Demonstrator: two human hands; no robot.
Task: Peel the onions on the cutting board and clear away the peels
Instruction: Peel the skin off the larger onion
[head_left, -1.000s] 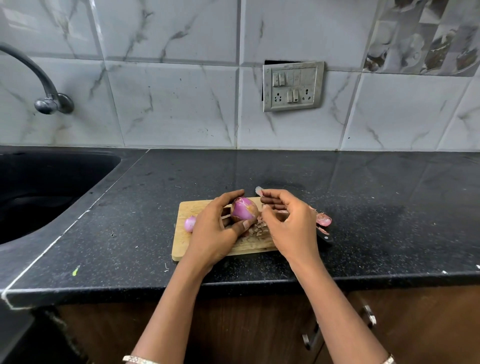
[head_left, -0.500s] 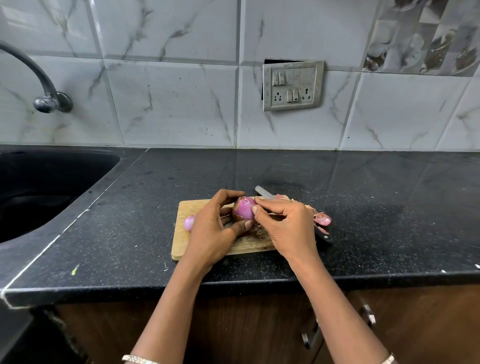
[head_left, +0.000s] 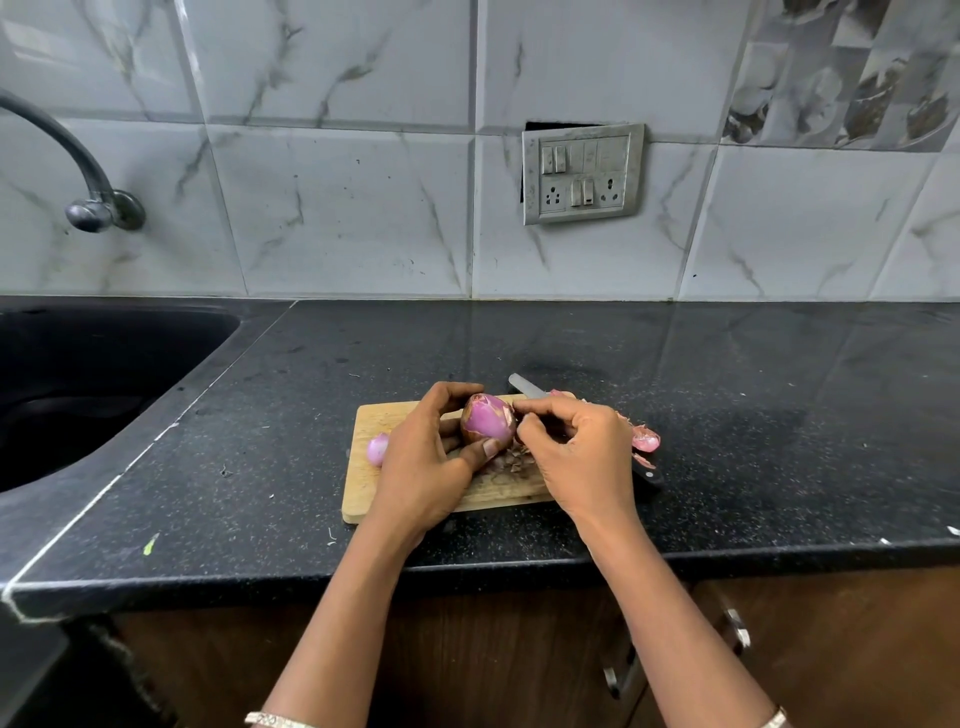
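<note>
Two bare arms reach in from the bottom over the edge of the black speckled stone counter (head_left: 727, 415). The left hand (head_left: 421, 457) cups a purple, half-peeled round onion (head_left: 488, 422) above the pale wooden cutting board (head_left: 363, 488), with its fingers curled around it and the thumb pressed on the front. The right hand (head_left: 576, 457) touches the onion's right side, its fingers pinching at the skin there. Brown dry peel bits (head_left: 511, 460) lie on the board under the onion. A small peeled pink onion (head_left: 377, 448) sits on the board, just left of the left hand. Pink peel pieces (head_left: 645, 439) lie to the right. A knife with a silver blade (head_left: 527, 387) pokes out behind the right hand.
</note>
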